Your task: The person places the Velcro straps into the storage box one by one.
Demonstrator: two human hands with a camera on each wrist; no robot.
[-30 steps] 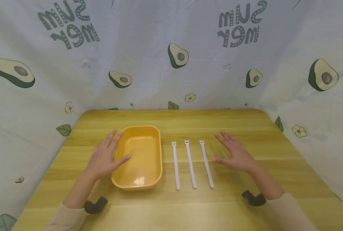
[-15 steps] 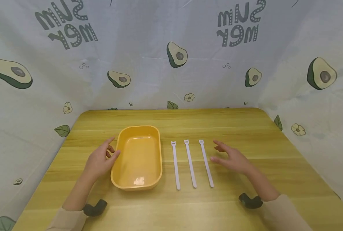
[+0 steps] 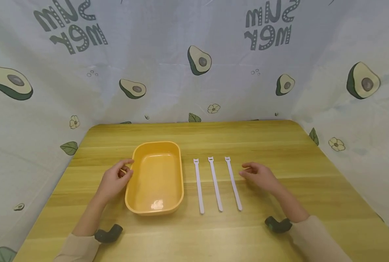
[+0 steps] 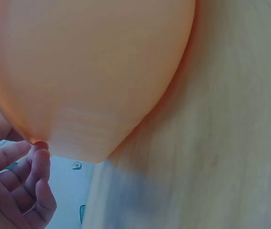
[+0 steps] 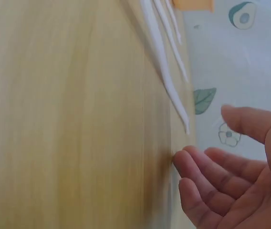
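A yellow plastic tray (image 3: pixel 158 174) stands left of centre on the table with nothing in it. At its left rim is my left hand (image 3: pixel 113 182), pinching the edge between thumb and fingers; in the left wrist view the tray's side wall (image 4: pixel 97 67) fills much of the frame. Three white strap-like cable ties lie in a row right of the tray: a left one (image 3: pixel 199 187), a middle one (image 3: pixel 215 185) and a right one (image 3: pixel 233 185). Just right of the last tie, my right hand (image 3: pixel 260 177) hovers with fingers loosely bent, holding nothing.
The wood-grain table (image 3: pixel 194 236) has rounded back corners. A white curtain (image 3: pixel 168 47) printed with avocados hangs behind it and along both sides. Dark curved pieces sit at each wrist, the left one (image 3: pixel 109 233) and the right one (image 3: pixel 278 225).
The left hand has drawn back from over the tray, and its fingers have closed at the left rim. The right hand's spread fingers have bent and come lower beside the right tie.
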